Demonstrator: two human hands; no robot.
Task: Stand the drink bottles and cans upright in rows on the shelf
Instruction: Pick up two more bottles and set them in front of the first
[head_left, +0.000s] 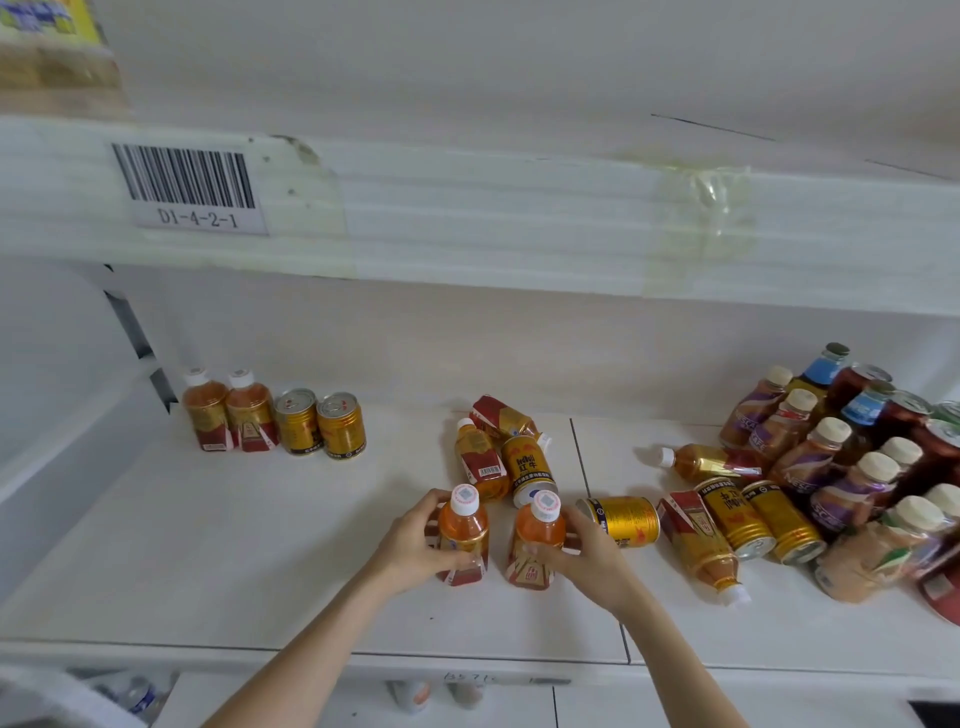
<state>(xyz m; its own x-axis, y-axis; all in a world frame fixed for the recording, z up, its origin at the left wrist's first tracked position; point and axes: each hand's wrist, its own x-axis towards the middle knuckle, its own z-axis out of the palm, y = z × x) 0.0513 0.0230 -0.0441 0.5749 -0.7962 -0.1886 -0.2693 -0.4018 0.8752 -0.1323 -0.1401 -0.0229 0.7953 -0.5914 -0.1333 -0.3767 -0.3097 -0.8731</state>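
Two upright bottles are gripped near the front of the white shelf (260, 545).

The left bottle (463, 530) is held by the curled fingers of the left hand (410, 545), the right bottle (537, 540) by those of the right hand (587, 561). Both bottles are clear plastic, amber-filled and white-capped, with glossy red-gold labels. A gold can (621, 519) is seen lying just beside the right hand.

Head-worn, down onto near shelf (208, 545)

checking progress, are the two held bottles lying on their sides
No, the left bottle in the left hand and the right bottle in the right hand stand upright on the shelf.
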